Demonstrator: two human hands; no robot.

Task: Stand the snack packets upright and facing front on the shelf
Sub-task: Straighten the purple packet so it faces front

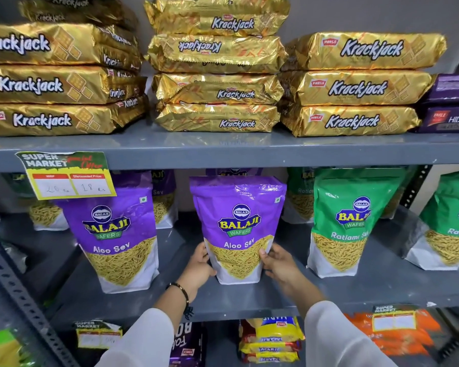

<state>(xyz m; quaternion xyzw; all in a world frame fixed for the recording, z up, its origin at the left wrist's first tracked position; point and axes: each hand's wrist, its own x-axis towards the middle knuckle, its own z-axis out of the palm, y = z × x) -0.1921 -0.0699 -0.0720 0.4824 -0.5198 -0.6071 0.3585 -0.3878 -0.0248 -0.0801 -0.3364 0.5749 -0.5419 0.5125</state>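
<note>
A purple Aloo Sev packet point(237, 221) stands upright, front label toward me, in the middle of the grey middle shelf point(249, 300). My left hand point(198, 266) grips its lower left edge and my right hand point(278, 263) grips its lower right edge. A second purple Aloo Sev packet point(117, 234) stands upright to the left, leaning slightly. Two green Ratlami Sev packets point(347, 221) point(451, 223) stand upright on the right. More packets stand behind in the back row, partly hidden.
Stacks of gold Krackjack packs point(217, 62) and purple Hide & Seek packs point(448, 107) fill the shelf above. A price tag point(66, 176) hangs from that shelf's edge. A slotted steel upright point(19, 292) runs at the left. Biscuit packs point(270, 340) lie on the shelf below.
</note>
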